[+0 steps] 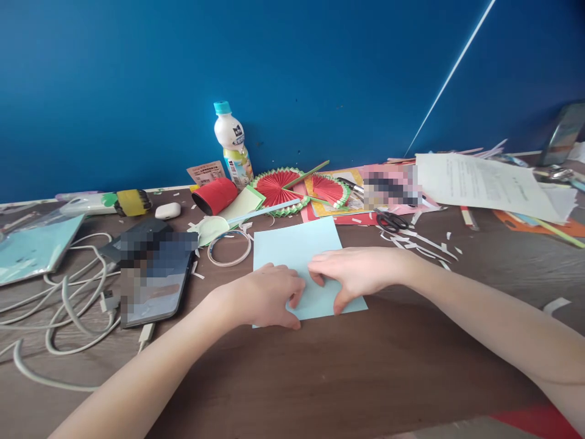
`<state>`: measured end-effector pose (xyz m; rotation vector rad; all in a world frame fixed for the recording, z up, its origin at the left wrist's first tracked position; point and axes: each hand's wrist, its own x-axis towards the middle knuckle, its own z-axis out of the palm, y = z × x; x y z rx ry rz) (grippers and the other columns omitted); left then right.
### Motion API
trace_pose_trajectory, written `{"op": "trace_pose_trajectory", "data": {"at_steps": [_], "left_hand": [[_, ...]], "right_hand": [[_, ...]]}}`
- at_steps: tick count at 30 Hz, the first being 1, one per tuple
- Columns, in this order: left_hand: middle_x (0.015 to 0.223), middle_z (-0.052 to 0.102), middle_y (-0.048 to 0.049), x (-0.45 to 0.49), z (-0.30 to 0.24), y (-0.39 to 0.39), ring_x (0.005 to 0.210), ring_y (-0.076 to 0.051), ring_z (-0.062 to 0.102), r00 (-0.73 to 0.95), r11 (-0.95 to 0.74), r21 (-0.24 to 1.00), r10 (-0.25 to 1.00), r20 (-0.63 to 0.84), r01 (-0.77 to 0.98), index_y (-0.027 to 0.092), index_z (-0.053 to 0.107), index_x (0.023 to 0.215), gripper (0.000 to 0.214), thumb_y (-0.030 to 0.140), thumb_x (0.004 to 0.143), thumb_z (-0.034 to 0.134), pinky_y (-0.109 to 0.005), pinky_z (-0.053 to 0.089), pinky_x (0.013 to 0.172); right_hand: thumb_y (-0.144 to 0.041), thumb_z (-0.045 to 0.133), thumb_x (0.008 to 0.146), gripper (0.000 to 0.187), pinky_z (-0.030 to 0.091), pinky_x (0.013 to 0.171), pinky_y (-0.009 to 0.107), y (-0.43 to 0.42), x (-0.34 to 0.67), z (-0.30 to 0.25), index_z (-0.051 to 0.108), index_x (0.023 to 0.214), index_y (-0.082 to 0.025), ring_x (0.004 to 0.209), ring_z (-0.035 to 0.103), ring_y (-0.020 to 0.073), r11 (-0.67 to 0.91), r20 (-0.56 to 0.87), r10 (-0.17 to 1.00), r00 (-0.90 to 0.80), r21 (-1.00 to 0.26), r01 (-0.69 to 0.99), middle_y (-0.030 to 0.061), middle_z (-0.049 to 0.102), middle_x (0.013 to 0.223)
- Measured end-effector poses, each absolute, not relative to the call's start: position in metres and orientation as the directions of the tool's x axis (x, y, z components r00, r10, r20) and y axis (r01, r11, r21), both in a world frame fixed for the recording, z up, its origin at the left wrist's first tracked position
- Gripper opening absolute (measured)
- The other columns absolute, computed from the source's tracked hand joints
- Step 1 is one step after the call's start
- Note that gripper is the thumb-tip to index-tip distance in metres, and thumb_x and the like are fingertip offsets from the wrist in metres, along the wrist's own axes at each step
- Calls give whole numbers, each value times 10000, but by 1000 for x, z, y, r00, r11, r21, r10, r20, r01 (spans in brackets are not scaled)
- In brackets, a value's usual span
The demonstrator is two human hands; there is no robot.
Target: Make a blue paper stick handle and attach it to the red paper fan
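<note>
One light-blue paper sheet (292,244) lies flat on the counter (283,378), apparently steadied by loosely curled left hand (267,296) and right hand (354,269), thumbs apart.

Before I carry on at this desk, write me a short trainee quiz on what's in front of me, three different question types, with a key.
1. What colour is the sheet beneath the left grip and the right grip?
2. True or false: the bottle stands beyond the sheet, on the side toward the wall.
3. Which of these lies closest to the sheet's left edge?
A. The red tube
B. The thin ring
C. The white earbud case

Key: 1. Pale blue. 2. True. 3. B.
</note>
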<state>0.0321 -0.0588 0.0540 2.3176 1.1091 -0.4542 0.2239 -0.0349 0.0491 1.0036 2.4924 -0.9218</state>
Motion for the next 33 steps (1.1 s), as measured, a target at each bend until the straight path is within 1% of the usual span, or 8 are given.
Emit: {"op": "trace_pose_trajectory", "data": {"at_steps": [4,8,11,13,15,17,24,33], "left_hand": [[829,542,-3,33,57,-57,894,-208,477,640,-551,332,599,-481,766,216,538,712,143,348,698,590,-290,349,761],[794,537,-5,33,56,-54,851,-186,481,672,-578,344,616,-410,740,208,544,697,80,280,732,537,-294,346,785],[809,552,0,28,51,-49,851,-165,484,704,-574,412,621,-345,708,214,555,710,95,251,760,484,-270,347,782],[812,565,6,25,48,-45,858,-160,487,711,-561,447,620,-331,697,220,556,711,117,243,771,458,-256,351,766],[822,578,12,22,47,-42,856,-160,493,703,-537,465,622,-345,704,225,561,717,130,257,775,449,-249,359,738],[839,588,15,22,47,-41,840,-158,500,689,-507,479,626,-366,716,228,574,727,139,275,773,451,-246,368,705],[835,596,0,23,47,-39,775,-150,520,647,-455,475,641,-413,754,209,581,726,158,279,761,445,-245,383,661],[857,594,-4,25,46,-37,742,-138,526,649,-457,468,618,-444,756,198,563,739,171,307,760,433,-232,378,625]], "right_hand": [[-507,602,616,403,307,544,262,-33,226,51,412,842,-233,801,483,203,545,-480,540,-692,-427,721,21,491,913],[-498,625,601,421,325,585,271,-31,228,52,400,826,-221,835,475,215,564,-450,568,-689,-398,724,28,478,899],[-452,596,647,346,330,591,270,-29,229,53,410,827,-222,824,471,201,568,-438,571,-695,-400,719,23,471,890],[-397,553,697,247,334,596,265,-26,230,53,427,822,-224,815,471,185,576,-445,537,-717,-428,697,14,473,883],[-347,515,732,157,341,618,263,-23,231,52,456,800,-218,821,473,174,586,-450,495,-744,-459,668,11,477,873],[-327,500,747,124,347,637,261,-19,232,50,488,772,-206,815,476,166,583,-451,471,-758,-485,651,13,484,862],[-333,508,753,147,338,586,234,-13,233,41,542,750,-190,683,469,123,532,-458,490,-741,-516,671,3,537,807],[-325,513,743,155,336,573,219,-11,232,40,579,776,-189,681,486,120,504,-494,506,-707,-496,707,12,579,838]]}}
